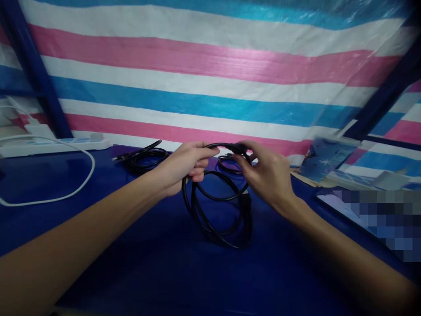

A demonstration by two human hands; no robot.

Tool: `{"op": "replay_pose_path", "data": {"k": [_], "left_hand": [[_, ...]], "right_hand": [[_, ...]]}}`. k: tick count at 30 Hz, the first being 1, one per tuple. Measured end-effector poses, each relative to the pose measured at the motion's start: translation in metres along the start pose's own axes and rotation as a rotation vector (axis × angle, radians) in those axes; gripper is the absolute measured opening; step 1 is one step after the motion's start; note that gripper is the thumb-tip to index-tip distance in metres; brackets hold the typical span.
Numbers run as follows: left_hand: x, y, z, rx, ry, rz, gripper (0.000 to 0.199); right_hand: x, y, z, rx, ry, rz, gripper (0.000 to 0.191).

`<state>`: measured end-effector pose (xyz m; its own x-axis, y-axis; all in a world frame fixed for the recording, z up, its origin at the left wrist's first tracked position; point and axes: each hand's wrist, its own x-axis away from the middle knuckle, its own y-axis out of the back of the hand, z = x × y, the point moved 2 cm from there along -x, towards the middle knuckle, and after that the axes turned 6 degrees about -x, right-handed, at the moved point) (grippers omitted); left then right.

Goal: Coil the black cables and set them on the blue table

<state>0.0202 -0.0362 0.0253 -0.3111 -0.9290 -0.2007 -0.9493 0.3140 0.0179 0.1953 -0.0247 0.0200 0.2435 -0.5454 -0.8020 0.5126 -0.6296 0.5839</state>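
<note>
A black cable point(215, 197) hangs in loose loops between my two hands above the blue tabletop point(184, 272). My left hand point(194, 162) is closed, thumb and fingers pinching the cable's upper strand. Opposite it, my right hand point(268, 173) grips the same cable near a thicker black part that looks like a connector point(238, 148). The lower loops hang below both hands, with another thick black end point(245, 204) on their right side. Behind my left wrist lies a coiled black cable point(144, 160). A smaller black coil point(226, 164) shows between the hands, partly hidden.
At the back left sits a white power strip point(72, 146) with a plugged-in adapter, and a white cord point(90, 175) curves across the table. A blue printed packet point(324, 158) stands at the right, near a flat item point(345, 210) partly pixelated. Striped sheeting point(197, 96) hangs behind.
</note>
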Motion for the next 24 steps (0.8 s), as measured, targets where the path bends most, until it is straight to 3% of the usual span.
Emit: {"op": "replay_pose_path", "data": {"k": [4,6,8,10,16,21,24], "left_hand": [[0.004,-0.006,0.0,-0.118,0.089,0.09,0.015],[0.006,-0.01,0.002,-0.202,0.104,0.149,0.009],[0.006,-0.013,0.004,-0.26,0.086,0.163,0.006],[0.005,-0.014,0.005,-0.31,0.049,0.148,0.005],[0.001,-0.012,0.006,-0.302,-0.043,0.09,0.005],[-0.001,-0.011,0.011,-0.134,-0.001,0.088,0.007],[-0.001,-0.014,0.016,0.051,0.051,0.089,0.014]], "right_hand": [[0.004,-0.006,0.014,0.066,0.169,0.048,0.019],[0.005,-0.007,0.02,0.006,0.205,0.158,0.022],[0.003,-0.007,0.021,-0.144,0.111,0.302,0.024],[0.0,-0.004,0.018,-0.35,-0.043,0.357,0.019],[-0.008,0.002,0.006,-0.945,-0.636,0.213,0.006],[-0.006,0.003,0.012,-1.328,-0.729,-0.016,0.015],[0.0,-0.004,0.016,-1.442,-0.793,-0.02,0.013]]}}
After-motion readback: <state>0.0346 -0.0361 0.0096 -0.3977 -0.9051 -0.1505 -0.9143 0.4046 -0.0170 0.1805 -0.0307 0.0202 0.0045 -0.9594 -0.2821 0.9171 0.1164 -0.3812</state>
